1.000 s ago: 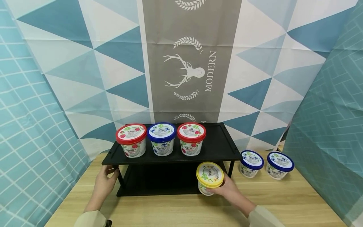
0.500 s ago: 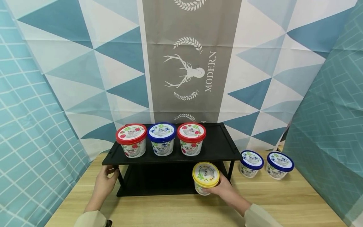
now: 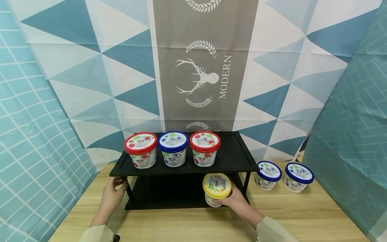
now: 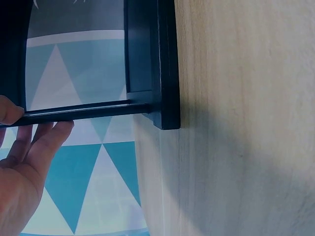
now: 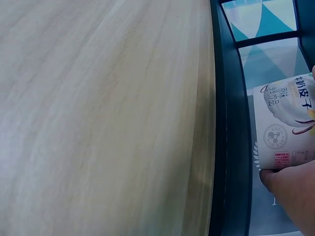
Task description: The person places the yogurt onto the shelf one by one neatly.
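We're looking at what seems a mocked-up tabletop set, tbh: wood-grain table [image 3: 169, 223], creased deer-print sheet [image 3: 205, 79] hanging behind, blue tile-print sheets [image 3: 33, 134] down both sides.

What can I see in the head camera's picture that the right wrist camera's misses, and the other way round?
Only the head view: two red-lidded cups and one blue-lidded cup atop the black rack, two more blue-lidded cups on the table, and the left hand gripping the rack.

Only the right wrist view: a round grey emblem and a small red printed block on the side of the yellow-lidded cup.

Both: the right hand holding that cup, plus the rack, table and patterned backdrop.
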Demonstrator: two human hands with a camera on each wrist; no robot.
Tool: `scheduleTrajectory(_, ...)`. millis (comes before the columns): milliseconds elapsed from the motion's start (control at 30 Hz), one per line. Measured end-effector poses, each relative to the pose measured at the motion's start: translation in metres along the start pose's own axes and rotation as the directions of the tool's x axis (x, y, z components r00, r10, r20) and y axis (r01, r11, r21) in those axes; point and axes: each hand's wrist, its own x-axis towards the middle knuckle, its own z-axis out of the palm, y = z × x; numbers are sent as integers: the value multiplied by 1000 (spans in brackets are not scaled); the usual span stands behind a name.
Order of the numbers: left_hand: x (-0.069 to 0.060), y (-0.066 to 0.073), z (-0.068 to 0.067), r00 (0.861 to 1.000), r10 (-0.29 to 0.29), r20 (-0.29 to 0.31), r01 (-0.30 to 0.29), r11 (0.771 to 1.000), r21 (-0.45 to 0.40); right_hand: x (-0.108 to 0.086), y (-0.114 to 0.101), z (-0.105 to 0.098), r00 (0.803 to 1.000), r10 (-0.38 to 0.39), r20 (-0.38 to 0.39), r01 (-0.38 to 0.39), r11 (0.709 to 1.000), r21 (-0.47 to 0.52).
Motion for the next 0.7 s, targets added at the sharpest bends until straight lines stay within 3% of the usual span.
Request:
scheduleTrajectory(267,0,-1,0,1000,-13,25,13,1000,-5,0,0,8,1000,-4,5,4,1000,21)
scheduleTrajectory(700,0,-2,0,1000,1,6,-1,1000,7,2,-1,13,1000,3,22,-3,1000,7)
